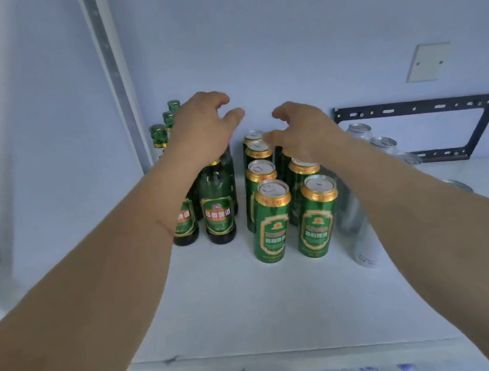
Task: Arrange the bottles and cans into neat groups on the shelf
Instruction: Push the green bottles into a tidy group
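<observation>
Head view: both hands, left (205, 128) and right (301, 128), hover loosely curled, holding nothing, above green cans (272, 222).

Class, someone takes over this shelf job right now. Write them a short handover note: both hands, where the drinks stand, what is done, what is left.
Left hand: open, over the green bottles, holding nothing.
Right hand: open, fingers loosely curled above the rear green cans.
Shelf: bottles grouped at left, green cans in two rows at centre, silver cans lined up at right.
Done: the three groups look sorted.
Left: probably straighten the rows; the nearest silver can is partly hidden by the right arm.
</observation>
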